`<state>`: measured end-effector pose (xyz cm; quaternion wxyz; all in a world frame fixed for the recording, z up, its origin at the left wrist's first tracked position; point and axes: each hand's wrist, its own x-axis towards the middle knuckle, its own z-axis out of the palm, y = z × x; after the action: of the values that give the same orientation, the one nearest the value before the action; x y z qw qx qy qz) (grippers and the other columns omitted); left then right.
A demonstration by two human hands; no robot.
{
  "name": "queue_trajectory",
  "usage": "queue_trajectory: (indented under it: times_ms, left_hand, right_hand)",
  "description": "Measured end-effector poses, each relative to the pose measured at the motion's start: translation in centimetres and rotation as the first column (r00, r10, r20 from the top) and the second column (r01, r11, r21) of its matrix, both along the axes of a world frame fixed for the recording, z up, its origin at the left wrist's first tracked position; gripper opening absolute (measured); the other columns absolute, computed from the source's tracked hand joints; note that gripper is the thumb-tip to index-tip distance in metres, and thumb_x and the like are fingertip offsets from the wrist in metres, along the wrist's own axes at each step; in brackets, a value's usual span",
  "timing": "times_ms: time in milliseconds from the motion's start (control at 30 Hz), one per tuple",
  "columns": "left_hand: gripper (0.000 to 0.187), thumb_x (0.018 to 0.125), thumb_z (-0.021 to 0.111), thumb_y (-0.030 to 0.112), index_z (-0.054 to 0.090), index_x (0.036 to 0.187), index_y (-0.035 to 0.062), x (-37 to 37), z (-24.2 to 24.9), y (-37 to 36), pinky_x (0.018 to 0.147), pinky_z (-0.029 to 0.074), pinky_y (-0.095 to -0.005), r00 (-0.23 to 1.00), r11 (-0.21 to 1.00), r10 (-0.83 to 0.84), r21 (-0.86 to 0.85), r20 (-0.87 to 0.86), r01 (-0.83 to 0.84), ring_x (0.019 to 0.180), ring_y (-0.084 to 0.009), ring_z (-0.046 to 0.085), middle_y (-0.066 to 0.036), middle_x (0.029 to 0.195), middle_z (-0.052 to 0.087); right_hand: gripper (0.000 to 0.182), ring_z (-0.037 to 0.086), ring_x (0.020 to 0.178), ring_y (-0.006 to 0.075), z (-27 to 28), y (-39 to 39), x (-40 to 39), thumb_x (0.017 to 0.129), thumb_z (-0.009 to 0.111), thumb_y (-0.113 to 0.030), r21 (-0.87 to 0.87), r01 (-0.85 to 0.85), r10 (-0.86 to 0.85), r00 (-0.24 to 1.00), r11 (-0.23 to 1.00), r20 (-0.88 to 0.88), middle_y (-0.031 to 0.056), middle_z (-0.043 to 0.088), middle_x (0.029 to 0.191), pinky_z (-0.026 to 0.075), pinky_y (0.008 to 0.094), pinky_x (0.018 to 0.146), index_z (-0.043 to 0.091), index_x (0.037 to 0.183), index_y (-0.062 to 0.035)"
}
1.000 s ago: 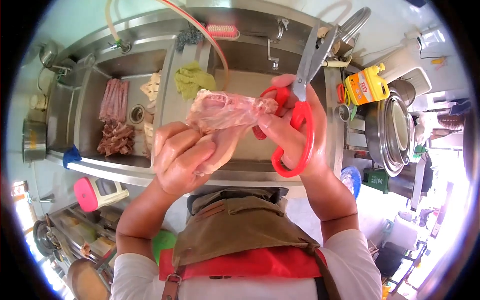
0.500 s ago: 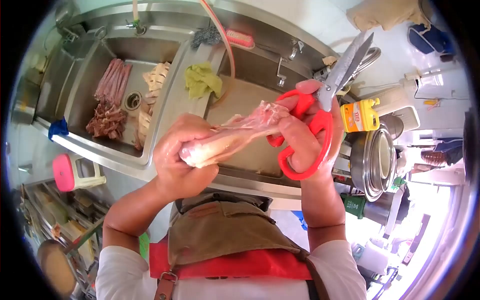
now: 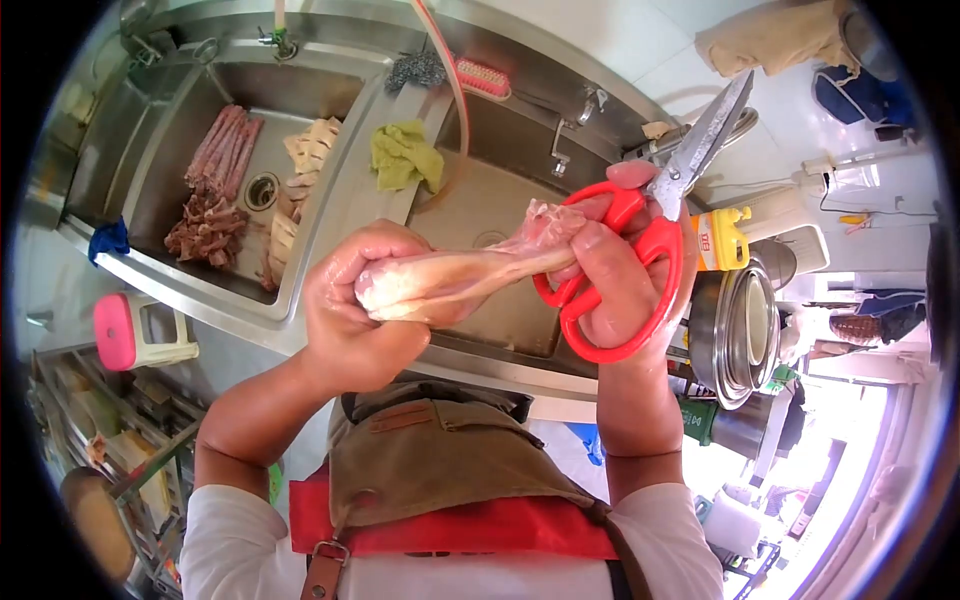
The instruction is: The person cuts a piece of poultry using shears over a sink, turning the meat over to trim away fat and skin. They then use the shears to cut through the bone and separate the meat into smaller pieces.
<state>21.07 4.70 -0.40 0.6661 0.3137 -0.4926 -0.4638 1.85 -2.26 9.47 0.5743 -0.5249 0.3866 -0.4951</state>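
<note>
Between my hands stretches a long, pale raw poultry piece (image 3: 450,278) with a pinkish, ragged end at the right. My left hand (image 3: 365,300) is wrapped round its thicker end, the fingers partly hidden behind it. With thumb and fingers, my right hand (image 3: 625,285) pinches the ragged end. The same hand carries red-handled scissors (image 3: 664,262), its fingers through the handle loops. Their metal blades point up and right, away from the meat, and lie nearly together. The piece is held in the air over the front of the right sink basin (image 3: 490,215).
In the left sink basin (image 3: 290,90) lie long pink meat strips (image 3: 228,150), darker meat pieces (image 3: 208,228) and pale pieces (image 3: 312,150). A green cloth (image 3: 405,155) rests on the divider, near a hose (image 3: 455,75). Metal bowls (image 3: 735,330) and a yellow jug (image 3: 725,240) stand at right.
The poultry piece has turned slightly, showing more of its pale side. The scissor blades have come closer together. Both hands keep their hold.
</note>
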Motion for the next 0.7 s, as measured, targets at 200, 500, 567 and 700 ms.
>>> queue_trajectory:
  times_ms: [200, 500, 567, 700]
  left_hand:
    - [0.037, 0.063, 0.068, -0.007, 0.060, 0.098, 0.0015, -0.2, 1.4, -1.1, 0.072, 0.048, -0.0319, 0.809, 0.867, 0.428, -0.435, 0.403, -0.242, 0.080, -0.0242, 0.059, -0.012, 0.093, 0.061]
    - [0.041, 0.057, 0.075, 0.003, 0.065, 0.096, 0.0063, -0.5, 1.6, -1.6, 0.067, 0.047, -0.0320, 0.445, 0.587, 0.768, -0.785, 0.460, -0.201, 0.076, -0.0263, 0.056, -0.006, 0.090, 0.059]
    - [0.041, 0.056, 0.076, 0.002, 0.065, 0.096, 0.0066, -0.8, 1.8, -1.6, 0.066, 0.047, -0.0319, 0.459, 0.596, 0.763, -0.770, 0.456, -0.227, 0.076, -0.0261, 0.055, -0.006, 0.090, 0.059]
    - [0.041, 0.055, 0.077, -0.001, 0.065, 0.094, 0.0067, -0.7, 2.0, -1.5, 0.065, 0.047, -0.0319, 0.500, 0.625, 0.740, -0.736, 0.450, -0.262, 0.074, -0.0259, 0.055, -0.006, 0.088, 0.059]
  right_hand:
    - [0.045, 0.062, 0.075, 0.0168, -0.8, 0.0, -0.3, 0.082, 0.059, 0.007, -0.004, -0.034, 0.034, 0.990, 0.999, 0.139, 0.0144, 0.065, 0.096, 0.052, 0.0308, 0.061, 0.045, 0.125, 0.0018]
    - [0.055, 0.059, 0.084, 0.0123, -2.1, 0.1, 0.6, 0.078, 0.067, 0.007, -0.144, 0.048, -0.071, 0.984, 0.988, -0.163, 0.0122, 0.062, 0.104, 0.051, 0.0261, 0.071, 0.044, 0.127, -0.0001]
    - [0.054, 0.058, 0.083, 0.0096, -2.2, 0.1, 0.4, 0.077, 0.071, 0.005, -0.123, 0.046, -0.063, 0.989, 0.991, -0.133, 0.0098, 0.062, 0.106, 0.049, 0.0240, 0.071, 0.046, 0.124, -0.0037]
    - [0.054, 0.058, 0.082, 0.0093, -1.5, 0.5, 0.7, 0.078, 0.071, 0.005, -0.084, 0.032, -0.036, 0.998, 0.996, -0.046, 0.0102, 0.063, 0.105, 0.048, 0.0231, 0.070, 0.046, 0.125, -0.0037]
